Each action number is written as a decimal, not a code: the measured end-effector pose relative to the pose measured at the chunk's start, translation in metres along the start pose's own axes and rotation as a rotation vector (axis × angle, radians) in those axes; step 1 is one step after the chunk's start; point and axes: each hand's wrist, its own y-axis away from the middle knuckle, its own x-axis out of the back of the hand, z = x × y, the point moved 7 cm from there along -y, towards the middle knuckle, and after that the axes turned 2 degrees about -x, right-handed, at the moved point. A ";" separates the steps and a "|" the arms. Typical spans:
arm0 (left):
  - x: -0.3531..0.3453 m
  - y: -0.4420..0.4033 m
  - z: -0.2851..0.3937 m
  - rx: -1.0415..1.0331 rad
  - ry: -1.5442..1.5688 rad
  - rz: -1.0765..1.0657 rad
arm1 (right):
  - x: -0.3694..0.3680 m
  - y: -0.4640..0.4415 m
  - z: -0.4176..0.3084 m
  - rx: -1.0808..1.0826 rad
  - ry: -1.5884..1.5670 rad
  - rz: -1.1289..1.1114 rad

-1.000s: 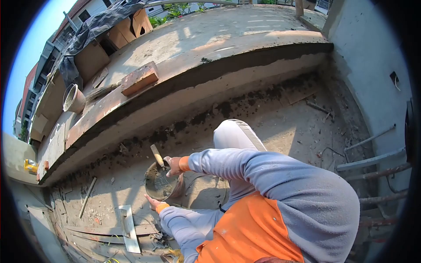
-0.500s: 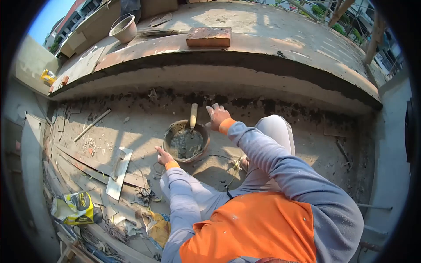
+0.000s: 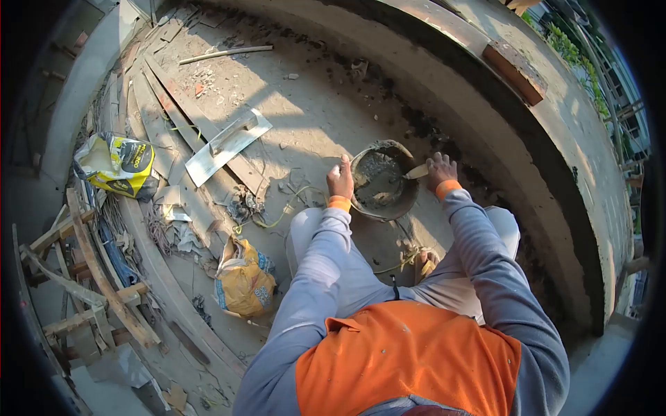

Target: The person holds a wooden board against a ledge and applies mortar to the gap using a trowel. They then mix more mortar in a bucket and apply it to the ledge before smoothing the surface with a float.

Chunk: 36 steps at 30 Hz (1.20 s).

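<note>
A round bucket [image 3: 383, 212] of wet grey mortar [image 3: 380, 182] stands on the ground in front of my knees. My left hand [image 3: 340, 179] is closed at its left rim, thumb up. A trowel [image 3: 416, 172] rests with its blade in the mortar, its wooden handle pointing right over the rim. My right hand [image 3: 442, 171] has its fingers curled round the end of that handle. To the left, a flat plastering float [image 3: 227, 145] with a raised grip lies across wooden boards.
A low wall [image 3: 479, 104] curves along the right with a brick [image 3: 515, 71] on its ledge. Left are a yellow-and-black bag [image 3: 121, 166], a yellow sack [image 3: 244, 279], loose boards [image 3: 198, 114] and a wooden frame [image 3: 104, 291]. A stick [image 3: 225, 54] lies farther off.
My view has swung left, so the bucket appears farther right. My right hand has gone from open beside the trowel to its handle. My left hand has closed at the bucket's rim.
</note>
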 end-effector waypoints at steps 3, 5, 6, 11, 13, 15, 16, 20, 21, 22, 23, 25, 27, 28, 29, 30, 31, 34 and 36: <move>0.000 0.003 0.009 -0.008 -0.002 0.008 | -0.021 -0.007 -0.003 0.016 0.069 -0.006; 0.007 0.008 0.028 -0.048 0.005 0.079 | -0.051 -0.013 0.000 0.034 0.128 -0.133; 0.002 0.007 0.021 -0.056 0.085 0.073 | -0.025 0.001 -0.019 0.067 0.159 -0.348; -0.003 0.002 0.014 -0.138 0.083 0.142 | -0.049 0.019 -0.052 0.332 0.032 -0.444; -0.003 0.004 0.015 -0.088 0.067 0.142 | 0.009 0.036 -0.067 0.319 0.020 -0.329; -0.006 0.006 0.014 -0.087 0.046 0.120 | 0.049 0.046 -0.063 0.302 -0.015 -0.225; -0.003 0.008 0.021 -0.102 0.043 0.104 | 0.063 0.046 -0.049 0.256 -0.010 -0.135; -0.008 0.003 0.012 -0.109 0.051 0.121 | 0.040 0.028 -0.004 0.150 -0.034 0.231; -0.007 0.005 0.013 -0.110 0.051 0.121 | 0.012 0.017 -0.001 0.149 -0.034 0.232; -0.007 0.006 0.016 -0.132 0.046 0.094 | -0.019 0.003 -0.004 0.147 0.005 0.232; -0.008 0.007 0.018 -0.154 0.043 0.068 | -0.033 -0.006 -0.005 0.147 0.044 0.232; -0.007 0.008 0.018 -0.153 0.067 0.061 | -0.013 0.009 -0.041 0.158 -0.032 0.047; -0.008 0.006 0.015 -0.147 0.091 0.051 | 0.002 0.017 -0.049 0.031 -0.130 -0.171; -0.011 0.005 0.010 -0.115 0.108 0.009 | 0.003 0.016 -0.050 0.032 -0.130 -0.173; -0.013 0.005 0.007 -0.084 0.125 -0.033 | -0.003 0.014 -0.048 -0.012 -0.160 -0.261; -0.013 0.006 0.007 -0.086 0.125 -0.031 | -0.010 0.012 -0.047 -0.054 -0.188 -0.347; -0.012 0.008 0.011 -0.126 0.129 0.012 | -0.020 0.008 -0.045 -0.051 -0.187 -0.344; -0.009 0.007 0.015 -0.133 0.113 0.041 | -0.060 0.008 -0.049 0.184 -0.109 -0.433; -0.009 0.008 0.016 -0.096 0.098 0.027 | -0.038 0.028 -0.058 0.219 -0.065 -0.446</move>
